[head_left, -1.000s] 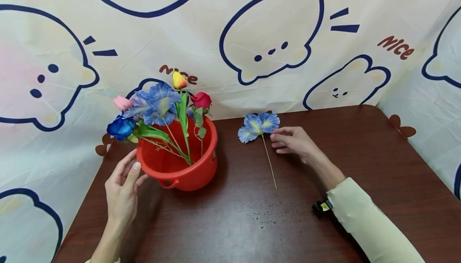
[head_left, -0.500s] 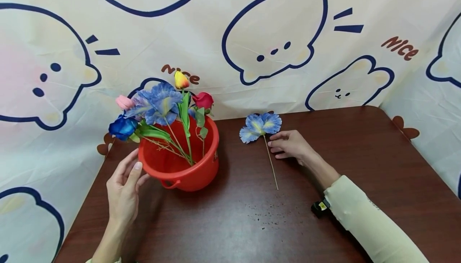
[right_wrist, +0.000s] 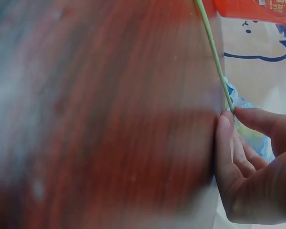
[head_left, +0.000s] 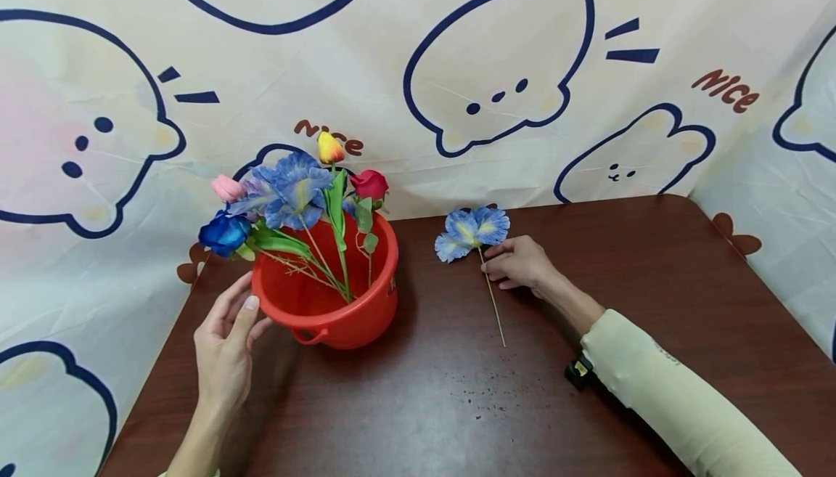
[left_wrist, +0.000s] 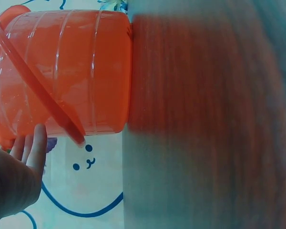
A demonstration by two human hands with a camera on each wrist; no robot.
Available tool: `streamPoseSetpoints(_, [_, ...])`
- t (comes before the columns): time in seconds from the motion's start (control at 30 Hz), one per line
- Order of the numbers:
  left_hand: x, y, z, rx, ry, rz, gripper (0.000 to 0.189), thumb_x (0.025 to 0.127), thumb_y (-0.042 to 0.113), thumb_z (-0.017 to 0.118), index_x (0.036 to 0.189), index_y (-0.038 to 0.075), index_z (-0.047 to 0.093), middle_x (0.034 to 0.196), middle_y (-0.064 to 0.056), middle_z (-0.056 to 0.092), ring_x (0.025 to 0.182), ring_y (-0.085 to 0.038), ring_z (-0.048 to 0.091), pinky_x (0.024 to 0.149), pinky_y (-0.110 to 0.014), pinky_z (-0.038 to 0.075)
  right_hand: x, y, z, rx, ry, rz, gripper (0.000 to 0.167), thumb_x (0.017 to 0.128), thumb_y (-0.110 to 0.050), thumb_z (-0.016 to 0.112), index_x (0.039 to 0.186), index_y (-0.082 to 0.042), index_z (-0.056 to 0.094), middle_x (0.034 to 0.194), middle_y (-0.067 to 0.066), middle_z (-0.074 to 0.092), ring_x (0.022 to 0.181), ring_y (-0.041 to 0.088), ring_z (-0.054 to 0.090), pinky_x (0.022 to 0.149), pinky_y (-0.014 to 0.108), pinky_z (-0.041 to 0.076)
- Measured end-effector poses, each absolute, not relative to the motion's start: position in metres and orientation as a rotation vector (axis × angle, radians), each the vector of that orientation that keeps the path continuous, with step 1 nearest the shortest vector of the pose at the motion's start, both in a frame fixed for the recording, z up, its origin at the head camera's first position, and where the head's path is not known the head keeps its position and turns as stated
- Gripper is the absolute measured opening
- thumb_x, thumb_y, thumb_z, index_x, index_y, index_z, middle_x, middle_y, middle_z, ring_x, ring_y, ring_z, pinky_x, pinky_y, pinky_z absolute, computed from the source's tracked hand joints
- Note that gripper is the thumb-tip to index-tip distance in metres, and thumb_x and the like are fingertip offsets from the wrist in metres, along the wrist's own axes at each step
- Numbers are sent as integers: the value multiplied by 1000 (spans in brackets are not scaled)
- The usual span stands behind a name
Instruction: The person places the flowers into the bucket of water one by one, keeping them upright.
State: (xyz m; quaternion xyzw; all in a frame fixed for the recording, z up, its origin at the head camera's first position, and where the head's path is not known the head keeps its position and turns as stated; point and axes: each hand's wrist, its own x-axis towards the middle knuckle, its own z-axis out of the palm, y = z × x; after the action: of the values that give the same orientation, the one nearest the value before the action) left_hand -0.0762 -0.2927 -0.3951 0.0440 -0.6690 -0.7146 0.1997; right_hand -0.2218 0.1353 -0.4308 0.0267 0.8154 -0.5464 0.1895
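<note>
On the left of the table stands a red plastic bucket [head_left: 353, 328], its handle [left_wrist: 43, 95] hanging down the side in the left wrist view. My left hand [head_left: 223, 353] rests against the bucket near its rim, fingers fairly straight. Artificial flowers lean inside: a blue iris-like bloom [head_left: 294, 190], a yellow-orange tulip [head_left: 330, 148], a red rose [head_left: 370, 184], a pink tulip [head_left: 228, 188] and a dark blue flower [head_left: 225, 234]. Right of the bucket lies a single blue-and-yellow artificial flower [head_left: 472, 231]. Thumb and forefinger of my right hand [head_left: 520, 263] pinch its thin green stem [right_wrist: 213, 50] just below the bloom.
The brown wooden table [head_left: 620, 266] meets a white cloth backdrop [head_left: 509, 165] with cartoon drawings. Dark specks [head_left: 486, 397] lie scattered near the table's middle. A small black device [head_left: 578, 372] sits at the right wrist, under the pale sleeve [head_left: 673, 390].
My right hand has moved left and slightly down, from beside the single flower's petals to its stem, where thumb and forefinger have closed. The left hand and bucket have stayed put.
</note>
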Motion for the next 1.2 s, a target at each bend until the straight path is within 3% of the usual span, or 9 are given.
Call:
streamPoseSetpoints(0.4, [-76,-293,-396,111,-1872,-1991,44,109,3,56,153,2,56,140,-2,72,114,-11,78,84,-23,65,-220,133,-426,43,2203,-1619,35,105,-7,65,137,7,64,121,25,78,88,16,79,75,30,68])
streamPoseSetpoints(0.93, [-75,-293,-394,102,-1875,-1996,44,110,3,56,154,2,55,141,-1,72,115,-11,78,85,-24,65,-215,134,-419,-2,2177,-1731,40,103,-6,66,139,10,63,125,25,77,89,13,77,76,26,67])
streamPoseSetpoints(1.2, [-75,-293,-394,104,-1868,-1998,44,110,3,56,154,1,55,140,-1,72,115,-10,78,84,-23,65,-212,137,-407,13,2161,-1800,39,104,-5,64,141,10,62,135,31,70,91,12,76,78,26,68])
